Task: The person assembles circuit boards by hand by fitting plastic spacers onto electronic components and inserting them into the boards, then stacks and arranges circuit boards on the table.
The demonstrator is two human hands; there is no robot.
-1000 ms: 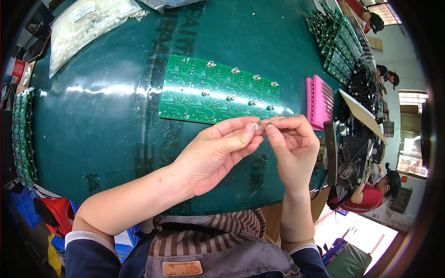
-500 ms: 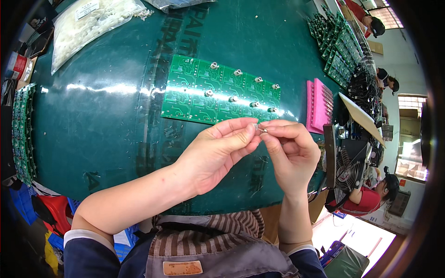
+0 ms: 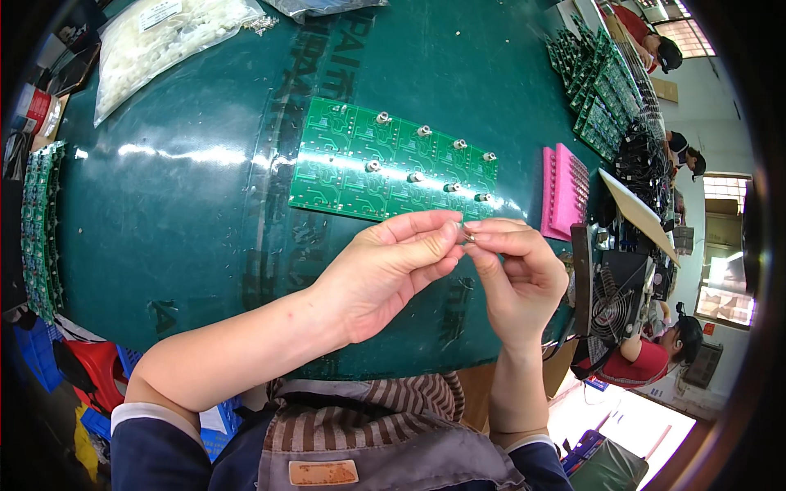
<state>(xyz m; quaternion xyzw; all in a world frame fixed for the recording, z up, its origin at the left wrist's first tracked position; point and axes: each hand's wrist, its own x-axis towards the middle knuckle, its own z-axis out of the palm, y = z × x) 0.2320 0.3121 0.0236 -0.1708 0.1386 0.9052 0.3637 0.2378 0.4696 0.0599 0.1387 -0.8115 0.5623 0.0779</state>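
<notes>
Circuit board point(image 3: 393, 172) lower, hands point(image 3: 393, 266) pinched

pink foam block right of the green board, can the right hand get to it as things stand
Probably yes: the pink foam block lies just beyond the right hand with nothing between, though its fingertips pinch a small metal part.

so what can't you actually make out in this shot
- Small metal part, head view: pinched between left hand and right hand; fingertips cover most of it, too small to identify.
- Stacked green boards, head view: cut off by the dark fisheye rim.
</notes>
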